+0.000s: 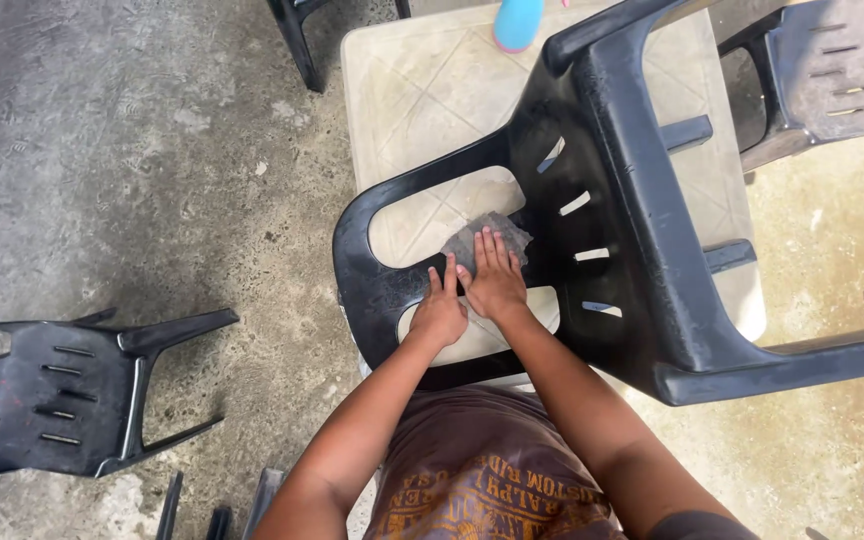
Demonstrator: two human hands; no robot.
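Black plastic — a moulded chair lies tipped over on a pale beige plastic worktop, its backrest loop toward the person and its legs running off past the worktop's far and right edges. Both hands sit on the lower curve of that backrest. The right hand lies palm down with its fingers straight and close together, pressing a grey, crumpled cloth flat against the chair where the backrest meets the seat; the cloth sticks out just beyond the fingertips. The left hand rests just beside the right, touching it at the thumb side, its fingers loosely extended on the bare black rim — it holds nothing, only braces on the plastic.

Through the backrest's openings the beige worktop shows, so the chair's frame sits close over it. Beyond the chair's far end a light blue rounded object stands at the worktop's back edge. Left of the chair the grey concrete floor is open, up to another black chair lying on its side, well apart. A third black chair stands off the tipped chair's right, near the worktop's corner, and narrows the room there.
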